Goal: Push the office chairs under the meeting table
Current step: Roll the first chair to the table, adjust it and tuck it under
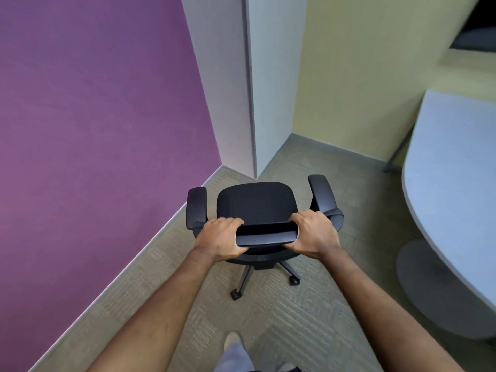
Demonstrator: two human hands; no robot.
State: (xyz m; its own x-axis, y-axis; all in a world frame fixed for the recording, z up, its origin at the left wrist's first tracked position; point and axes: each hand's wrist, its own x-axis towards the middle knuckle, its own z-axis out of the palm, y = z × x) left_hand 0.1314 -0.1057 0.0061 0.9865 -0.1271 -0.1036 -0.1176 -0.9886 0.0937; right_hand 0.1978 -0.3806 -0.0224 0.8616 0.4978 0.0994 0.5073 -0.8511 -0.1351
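A black office chair (255,204) on castors stands on the carpet in front of me, its seat facing away towards the corner of the room. My left hand (218,237) grips the left end of its backrest top, and my right hand (314,234) grips the right end. The white meeting table (453,170) with a rounded edge lies to the right, apart from the chair. Its round grey base (426,288) rests on the floor beneath it.
A purple wall (102,130) runs along the left, meeting a white pillar (236,84) just beyond the chair. A pale yellow wall (362,76) closes the back. Open carpet (268,318) lies between chair and table. My foot (233,342) shows at the bottom.
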